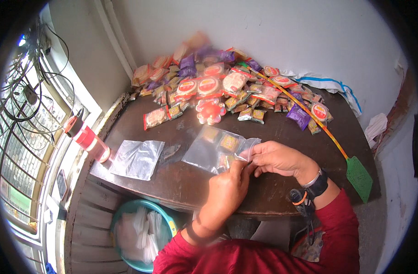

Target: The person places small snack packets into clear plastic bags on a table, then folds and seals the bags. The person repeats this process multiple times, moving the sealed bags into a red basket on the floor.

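A clear plastic bag [199,153] with several small square wrapped snacks [229,142] inside lies on the dark table. My left hand [228,186] pinches the bag's near right end between thumb and fingers. From the right, my right hand [275,159] grips the same end, its fingertips close to the left ones. Another clear bag [137,160] lies flat to the left. Beyond the held bag sits a red and white flower-shaped item [210,111], in front of a heap of packaged snacks [208,86] in red, purple and clear wrappers.
A green fly swatter [359,178] leans across the heap and the table's right side. At the left edge stands a red and clear bottle [92,145]. A teal basin [118,209] of plastic bags is below the table. Cables [27,92] hang by the window.
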### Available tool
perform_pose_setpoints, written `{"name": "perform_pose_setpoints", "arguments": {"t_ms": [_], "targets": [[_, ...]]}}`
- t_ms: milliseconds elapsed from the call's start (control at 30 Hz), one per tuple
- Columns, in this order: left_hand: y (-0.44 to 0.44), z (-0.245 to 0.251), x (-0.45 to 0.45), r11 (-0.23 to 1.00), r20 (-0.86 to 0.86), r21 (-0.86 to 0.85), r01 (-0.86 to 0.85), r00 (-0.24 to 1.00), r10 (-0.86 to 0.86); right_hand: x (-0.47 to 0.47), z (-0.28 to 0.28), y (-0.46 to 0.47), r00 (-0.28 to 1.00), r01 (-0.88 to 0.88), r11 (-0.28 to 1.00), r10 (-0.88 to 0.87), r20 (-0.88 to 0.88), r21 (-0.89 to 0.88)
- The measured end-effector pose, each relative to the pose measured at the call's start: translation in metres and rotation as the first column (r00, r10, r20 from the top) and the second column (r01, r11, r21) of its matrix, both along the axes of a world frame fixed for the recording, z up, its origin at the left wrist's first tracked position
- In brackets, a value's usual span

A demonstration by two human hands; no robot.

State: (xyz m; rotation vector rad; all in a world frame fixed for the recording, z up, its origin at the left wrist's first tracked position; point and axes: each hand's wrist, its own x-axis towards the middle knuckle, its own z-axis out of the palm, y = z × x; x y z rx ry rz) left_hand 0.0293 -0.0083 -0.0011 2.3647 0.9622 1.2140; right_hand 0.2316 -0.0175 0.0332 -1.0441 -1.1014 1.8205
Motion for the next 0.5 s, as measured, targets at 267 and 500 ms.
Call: {"name": "perform_pose_setpoints", "arguments": {"t_ms": [267,500], "targets": [[-0.001,-0.001,-0.001,1.0,-0.028,-0.011,0.0,1.0,-0.001,-0.012,-0.009,0.005,0.992,-0.103,0.995,0.103,-0.079,-0.002],[0.001,-0.003,0.001,0.999,0.014,-0.04,0.034,0.999,-0.033,-0.017,-0.007,0.011,0.988,-0.155,0.988,0.155,-0.008,0.017]]}}
